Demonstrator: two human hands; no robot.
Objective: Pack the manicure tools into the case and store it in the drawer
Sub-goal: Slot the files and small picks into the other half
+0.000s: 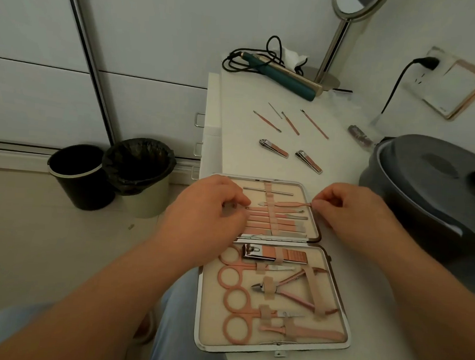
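Observation:
An open manicure case [334, 271] lies flat on the white table, pink tools strapped in both halves. My right hand [349, 207] pinches the end of a thin pink tool [288, 204] that runs under the elastic strap of the far half. Over the left side of that half my left hand [212, 206] rests with curled fingers on the tool handles. Beyond the case lie two nail clippers [273, 148] [309, 161] and several thin pink sticks [291, 123], loose on the table.
A grey basin [427, 187] stands right of the case. A green hair straightener [288, 76] with its cable and a mirror stand [333, 46] sit at the back. Drawer handles [199, 120] show on the table's left side. Two bins [110, 176] stand on the floor.

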